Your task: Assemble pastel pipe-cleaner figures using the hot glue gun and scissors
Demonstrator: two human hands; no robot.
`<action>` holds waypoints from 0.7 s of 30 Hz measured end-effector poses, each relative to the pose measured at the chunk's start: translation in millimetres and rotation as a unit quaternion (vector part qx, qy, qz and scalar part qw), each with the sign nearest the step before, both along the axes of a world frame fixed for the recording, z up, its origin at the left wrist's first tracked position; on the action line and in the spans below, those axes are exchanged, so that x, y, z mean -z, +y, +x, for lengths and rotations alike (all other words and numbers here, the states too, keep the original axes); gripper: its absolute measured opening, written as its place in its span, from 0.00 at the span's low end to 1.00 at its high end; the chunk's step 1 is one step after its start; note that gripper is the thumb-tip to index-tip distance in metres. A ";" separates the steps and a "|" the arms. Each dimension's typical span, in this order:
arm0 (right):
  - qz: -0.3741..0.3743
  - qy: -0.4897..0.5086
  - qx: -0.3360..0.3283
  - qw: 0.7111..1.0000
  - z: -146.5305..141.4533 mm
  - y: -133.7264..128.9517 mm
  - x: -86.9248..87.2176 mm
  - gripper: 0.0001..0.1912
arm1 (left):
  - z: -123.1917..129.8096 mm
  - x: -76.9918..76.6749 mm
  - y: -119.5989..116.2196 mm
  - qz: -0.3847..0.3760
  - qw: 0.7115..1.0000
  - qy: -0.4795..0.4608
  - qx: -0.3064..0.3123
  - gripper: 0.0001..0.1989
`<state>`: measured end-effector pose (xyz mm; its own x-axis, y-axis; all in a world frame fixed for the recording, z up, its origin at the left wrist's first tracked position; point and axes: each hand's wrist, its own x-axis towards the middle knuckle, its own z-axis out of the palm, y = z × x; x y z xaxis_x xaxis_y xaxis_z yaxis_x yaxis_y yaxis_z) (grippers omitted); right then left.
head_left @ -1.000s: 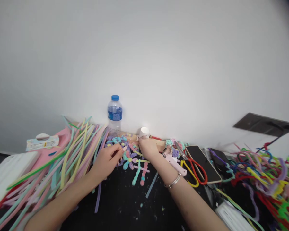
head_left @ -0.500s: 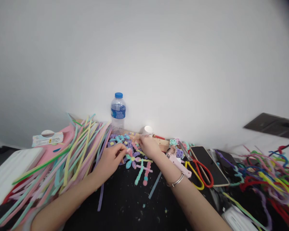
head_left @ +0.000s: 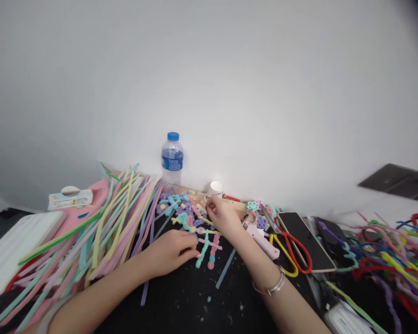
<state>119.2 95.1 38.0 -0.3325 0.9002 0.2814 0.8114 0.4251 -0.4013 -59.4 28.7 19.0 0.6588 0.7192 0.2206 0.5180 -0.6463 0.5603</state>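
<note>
My left hand (head_left: 176, 250) is low over the black table, its bent fingers at the left side of a fuzzy pastel piece (head_left: 202, 250) with hanging teal and pink strands. Whether those fingers grip it is too small to tell. Farther back, my right hand (head_left: 221, 213) has thumb and forefinger together beside the small white cup (head_left: 215, 189); anything between the fingertips cannot be made out. Small fuzzy flowers and shapes in blue, purple and yellow (head_left: 174, 203) lie between and behind the hands.
Long pastel pipe cleaners (head_left: 118, 222) cover the left. A water bottle (head_left: 172, 162) stands by the wall. On the right are a pink glue gun (head_left: 263, 241), scissors (head_left: 303, 255), a phone (head_left: 304, 239) and tangled bright pipe cleaners (head_left: 393, 260). A white box (head_left: 24, 241) lies far left.
My left hand has moved right and toward me, down to the pastel piece's strands. My right hand has shifted slightly right, its fingertips now showing beside the cup.
</note>
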 end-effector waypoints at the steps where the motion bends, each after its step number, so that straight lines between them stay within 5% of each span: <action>1: 0.005 0.017 0.000 1.000 3.7 -5.5 -1.9 0.05 | 0.3 0.9 -0.4 -0.014 1.000 -0.013 0.002 0.10; 6: 0.032 0.089 0.043 0.995 25.2 -39.1 -5.5 0.06 | 1.1 4.1 -1.3 -0.036 0.998 -0.059 -0.012 0.09; 11: 0.053 0.135 0.084 0.986 41.7 -70.7 12.3 0.06 | 0.9 1.6 -1.6 0.004 0.994 -0.084 -0.069 0.12; 21: 0.096 0.116 0.047 0.988 58.1 -90.3 43.4 0.08 | -0.2 0.5 6.6 -0.023 0.970 -0.118 -0.213 0.20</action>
